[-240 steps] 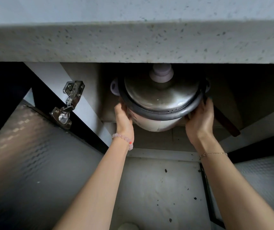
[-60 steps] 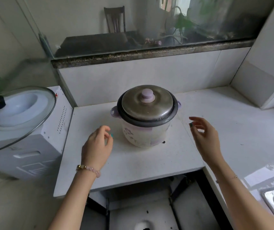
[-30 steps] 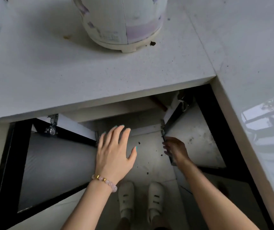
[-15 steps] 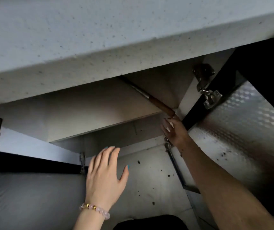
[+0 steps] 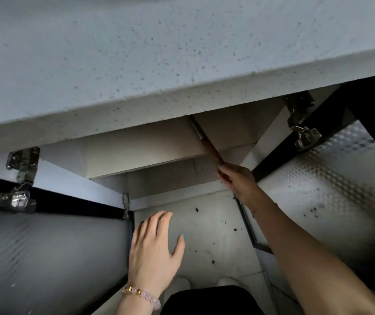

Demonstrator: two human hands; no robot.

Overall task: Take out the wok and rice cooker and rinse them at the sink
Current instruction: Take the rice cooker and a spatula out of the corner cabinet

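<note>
The right hand grips the slim brown wooden wok handle; left hand spread, empty. The pan, unseen beyond the fingertips, may snag.

The speckled bench hangs over me, its front edge running across my view. Beneath it the cabinet shelf carries a wooden handle, slanting towards the shelf's right front corner. Dark specks dot the floor.
</note>
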